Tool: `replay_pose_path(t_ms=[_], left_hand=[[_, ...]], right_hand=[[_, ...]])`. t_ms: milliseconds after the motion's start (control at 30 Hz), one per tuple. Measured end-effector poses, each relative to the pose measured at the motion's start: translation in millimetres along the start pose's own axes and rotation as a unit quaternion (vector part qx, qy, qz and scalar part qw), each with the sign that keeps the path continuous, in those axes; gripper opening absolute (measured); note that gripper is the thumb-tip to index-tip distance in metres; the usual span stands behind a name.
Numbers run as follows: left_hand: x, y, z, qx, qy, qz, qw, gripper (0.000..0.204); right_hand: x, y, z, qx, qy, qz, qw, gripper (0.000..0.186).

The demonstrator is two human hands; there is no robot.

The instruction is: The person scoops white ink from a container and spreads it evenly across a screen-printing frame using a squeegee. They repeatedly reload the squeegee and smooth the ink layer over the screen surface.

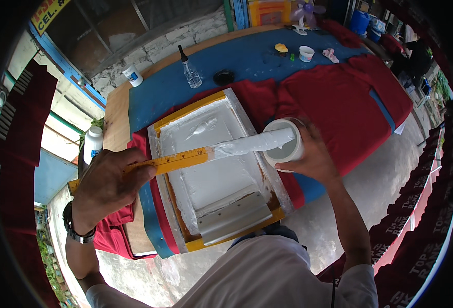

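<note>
My left hand is closed round a yellow ruler. White ink coats the ruler's far end, which reaches into the mouth of a white plastic tub. The tub is tilted toward the ruler, and my right hand grips it from the right side. Below the ruler lies a screen printing frame, its mesh smeared with white ink. A metal-bladed squeegee rests at the frame's near end. Under the frame is dark red cloth.
Dark red shirts lie over the blue table top. Toward the back are a clear bottle with a black nozzle, a white bottle, a black lid, a small white cup and a fan. Another white bottle stands left.
</note>
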State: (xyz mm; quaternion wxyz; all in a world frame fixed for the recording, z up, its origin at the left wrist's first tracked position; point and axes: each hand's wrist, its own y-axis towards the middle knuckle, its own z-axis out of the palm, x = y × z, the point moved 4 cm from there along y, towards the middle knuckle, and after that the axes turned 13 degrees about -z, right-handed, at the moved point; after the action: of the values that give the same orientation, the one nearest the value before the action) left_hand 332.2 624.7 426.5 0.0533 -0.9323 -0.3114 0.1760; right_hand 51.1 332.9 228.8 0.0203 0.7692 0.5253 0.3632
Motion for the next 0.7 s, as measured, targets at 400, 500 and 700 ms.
replay_pose_path(t_ms=[400, 500, 700], left_hand=[[-152.9, 56.0, 70.9, -0.123, 0.292, 0.27, 0.909, 0.017], [-184.9, 63.7, 79.8, -0.158, 0.299, 0.29, 0.895, 0.007], [-270.8, 81.1, 101.3, -0.202, 0.375, 0.338, 0.84, 0.009]], right_hand=[[-1.8, -9.6, -1.9, -0.063, -0.027, -0.019, 0.997, 0.113], [-12.9, -12.4, -5.5, -0.093, -0.029, -0.019, 0.995, 0.116], [-56.1, -24.2, -28.1, -0.079, 0.017, 0.005, 0.997, 0.126]])
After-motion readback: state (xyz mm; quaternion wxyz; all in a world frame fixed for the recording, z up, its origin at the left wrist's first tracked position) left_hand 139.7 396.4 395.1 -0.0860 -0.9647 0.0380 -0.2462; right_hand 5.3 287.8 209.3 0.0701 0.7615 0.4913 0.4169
